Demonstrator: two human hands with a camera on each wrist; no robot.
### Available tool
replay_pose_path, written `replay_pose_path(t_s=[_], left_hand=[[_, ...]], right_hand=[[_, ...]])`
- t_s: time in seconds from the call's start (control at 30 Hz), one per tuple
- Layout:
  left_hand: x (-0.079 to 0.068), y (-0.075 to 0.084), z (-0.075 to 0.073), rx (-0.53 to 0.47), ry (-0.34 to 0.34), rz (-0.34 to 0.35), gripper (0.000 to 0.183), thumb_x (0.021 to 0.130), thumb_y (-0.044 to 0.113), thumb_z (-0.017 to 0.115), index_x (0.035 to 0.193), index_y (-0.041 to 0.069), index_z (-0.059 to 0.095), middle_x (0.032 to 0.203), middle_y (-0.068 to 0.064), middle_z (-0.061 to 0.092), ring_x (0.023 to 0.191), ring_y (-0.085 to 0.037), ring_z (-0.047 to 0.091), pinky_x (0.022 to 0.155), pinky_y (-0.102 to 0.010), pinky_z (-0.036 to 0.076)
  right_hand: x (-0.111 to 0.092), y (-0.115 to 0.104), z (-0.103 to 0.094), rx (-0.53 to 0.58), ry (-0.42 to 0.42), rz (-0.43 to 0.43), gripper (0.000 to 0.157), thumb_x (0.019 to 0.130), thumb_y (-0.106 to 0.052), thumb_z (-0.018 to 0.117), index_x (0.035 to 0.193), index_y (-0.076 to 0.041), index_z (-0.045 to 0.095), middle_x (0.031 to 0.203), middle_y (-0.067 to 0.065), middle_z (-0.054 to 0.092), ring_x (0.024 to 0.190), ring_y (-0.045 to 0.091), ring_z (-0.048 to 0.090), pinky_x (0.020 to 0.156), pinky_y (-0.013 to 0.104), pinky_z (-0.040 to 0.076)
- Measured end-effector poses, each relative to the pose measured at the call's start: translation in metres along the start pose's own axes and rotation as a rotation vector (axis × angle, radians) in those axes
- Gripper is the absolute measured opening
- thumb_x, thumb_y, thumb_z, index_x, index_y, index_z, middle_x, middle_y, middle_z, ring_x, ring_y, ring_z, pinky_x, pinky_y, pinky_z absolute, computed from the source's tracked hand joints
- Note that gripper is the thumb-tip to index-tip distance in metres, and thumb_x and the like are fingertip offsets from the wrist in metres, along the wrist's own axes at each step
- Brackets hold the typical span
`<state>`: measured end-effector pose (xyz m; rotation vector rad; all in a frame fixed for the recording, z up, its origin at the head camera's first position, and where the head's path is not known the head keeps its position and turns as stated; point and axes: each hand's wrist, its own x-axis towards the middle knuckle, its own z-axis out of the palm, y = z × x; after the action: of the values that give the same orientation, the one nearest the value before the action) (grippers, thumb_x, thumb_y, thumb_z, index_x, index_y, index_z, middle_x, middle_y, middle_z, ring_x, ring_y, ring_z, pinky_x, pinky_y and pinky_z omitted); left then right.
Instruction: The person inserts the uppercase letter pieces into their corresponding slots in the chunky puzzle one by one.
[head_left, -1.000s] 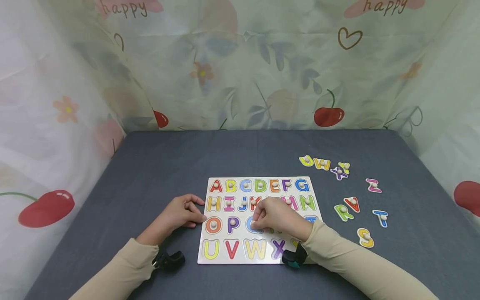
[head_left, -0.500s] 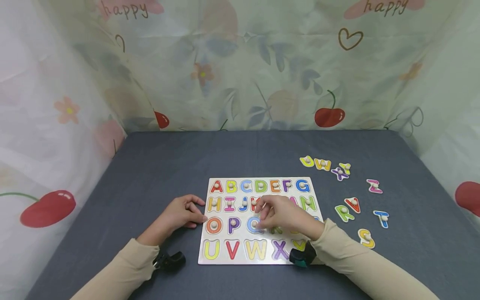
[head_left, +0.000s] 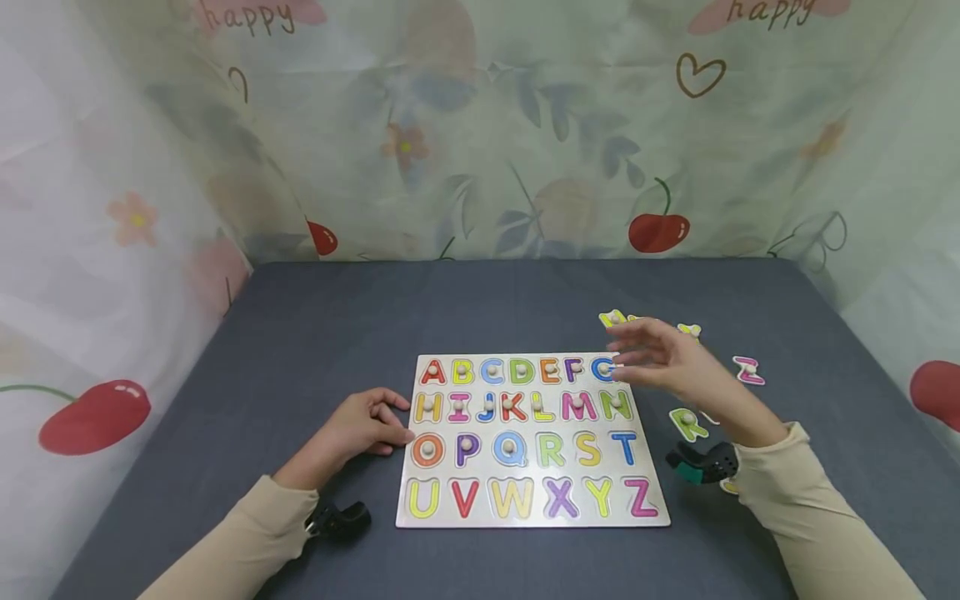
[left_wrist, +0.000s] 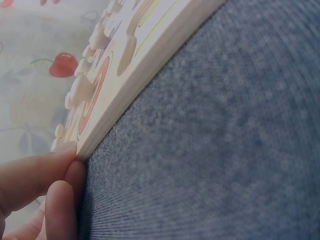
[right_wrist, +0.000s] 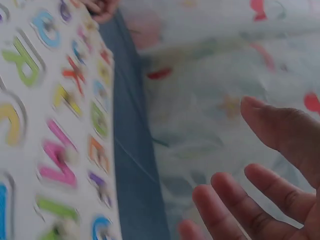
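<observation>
A white alphabet puzzle board (head_left: 480,529) lies on the table. Knobbed letters fill its upper two rows, plus O, P and Q (head_left: 510,448) in the third. From R on, the slots hold no pieces. At the board's left edge my left hand (head_left: 367,427) rests with thumb and index fingertip touching the rim; in the left wrist view the fingertips (left_wrist: 65,152) meet its corner. My right hand (head_left: 660,358) hovers by the upper right corner, near G, fingers spread and holding nothing. Partly covered by it are loose pieces U (head_left: 612,318) and Y (head_left: 688,331).
To the right of the board lie loose letter pieces, among them a green R (head_left: 687,423) and a pink Z (head_left: 748,370). Others there are hidden behind my right hand and forearm. A patterned curtain (head_left: 495,150) stands behind the dark table (head_left: 337,317).
My right hand has let go of the Q piece, which sits in its slot, and has moved up and right past the board's corner. My left hand has stayed put.
</observation>
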<state>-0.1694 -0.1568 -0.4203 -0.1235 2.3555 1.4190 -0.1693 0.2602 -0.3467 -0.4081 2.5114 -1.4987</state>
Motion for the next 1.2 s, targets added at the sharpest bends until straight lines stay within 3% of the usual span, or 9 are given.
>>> replay_pose_path(t_s=[0.13, 0.27, 0.37, 0.5, 0.6, 0.87, 1.2], left_hand=[[0.000, -0.001, -0.001, 0.007, -0.005, 0.009, 0.048, 0.075, 0.010, 0.083, 0.115, 0.003, 0.058, 0.074, -0.005, 0.063, 0.061, -0.013, 0.058, 0.055, -0.027, 0.052], [-0.001, -0.001, -0.001, 0.012, -0.008, 0.009, 0.048, 0.075, 0.011, 0.083, 0.115, 0.003, 0.058, 0.075, -0.005, 0.063, 0.061, -0.013, 0.058, 0.055, -0.027, 0.052], [-0.001, 0.000, -0.001, 0.013, -0.006, 0.009, 0.048, 0.074, 0.011, 0.083, 0.115, 0.003, 0.059, 0.075, -0.005, 0.063, 0.061, -0.014, 0.058, 0.055, -0.027, 0.052], [0.000, 0.000, 0.000, 0.014, -0.004, 0.009, 0.047, 0.074, 0.010, 0.083, 0.114, 0.003, 0.059, 0.075, -0.005, 0.063, 0.061, -0.014, 0.058, 0.055, -0.027, 0.052], [0.000, 0.000, 0.000, 0.018, -0.001, 0.009, 0.047, 0.074, 0.010, 0.083, 0.114, 0.003, 0.059, 0.075, -0.005, 0.063, 0.061, -0.014, 0.058, 0.055, -0.027, 0.052], [0.000, 0.000, 0.000, 0.013, 0.005, 0.004, 0.046, 0.074, 0.009, 0.083, 0.113, 0.003, 0.059, 0.074, -0.005, 0.063, 0.061, -0.013, 0.058, 0.055, -0.027, 0.052], [-0.001, 0.001, 0.000, 0.008, 0.010, -0.001, 0.047, 0.074, 0.009, 0.084, 0.113, 0.003, 0.059, 0.074, -0.005, 0.062, 0.061, -0.014, 0.058, 0.055, -0.027, 0.052]], right_hand=[[-0.009, 0.013, -0.027, -0.047, 0.091, -0.016, 0.056, 0.090, -0.018, 0.070, 0.138, -0.005, 0.043, 0.123, 0.007, 0.057, 0.102, -0.001, 0.061, 0.081, 0.018, 0.052], [-0.020, 0.028, -0.044, -0.088, 0.152, 0.023, 0.055, 0.090, -0.022, 0.070, 0.137, -0.010, 0.044, 0.118, -0.008, 0.057, 0.098, -0.009, 0.059, 0.078, 0.015, 0.051], [-0.030, 0.039, -0.050, -0.118, 0.163, 0.071, 0.057, 0.090, -0.024, 0.070, 0.138, -0.008, 0.043, 0.121, -0.003, 0.058, 0.096, -0.012, 0.058, 0.076, 0.016, 0.051], [-0.044, 0.053, -0.051, -0.166, 0.126, 0.140, 0.064, 0.091, -0.028, 0.069, 0.141, -0.002, 0.039, 0.127, 0.016, 0.055, 0.093, -0.014, 0.056, 0.075, 0.020, 0.052], [-0.053, 0.064, -0.049, -0.195, 0.091, 0.177, 0.064, 0.091, -0.029, 0.069, 0.140, 0.001, 0.042, 0.124, 0.022, 0.057, 0.089, -0.010, 0.059, 0.074, 0.023, 0.053], [-0.064, 0.083, -0.041, -0.202, 0.045, 0.227, 0.051, 0.088, -0.022, 0.072, 0.128, 0.005, 0.054, 0.093, 0.001, 0.066, 0.074, 0.004, 0.061, 0.064, 0.025, 0.051], [-0.063, 0.087, -0.035, -0.223, -0.006, 0.283, 0.045, 0.089, -0.020, 0.071, 0.121, 0.008, 0.058, 0.082, 0.002, 0.065, 0.066, 0.003, 0.050, 0.057, 0.024, 0.046]])
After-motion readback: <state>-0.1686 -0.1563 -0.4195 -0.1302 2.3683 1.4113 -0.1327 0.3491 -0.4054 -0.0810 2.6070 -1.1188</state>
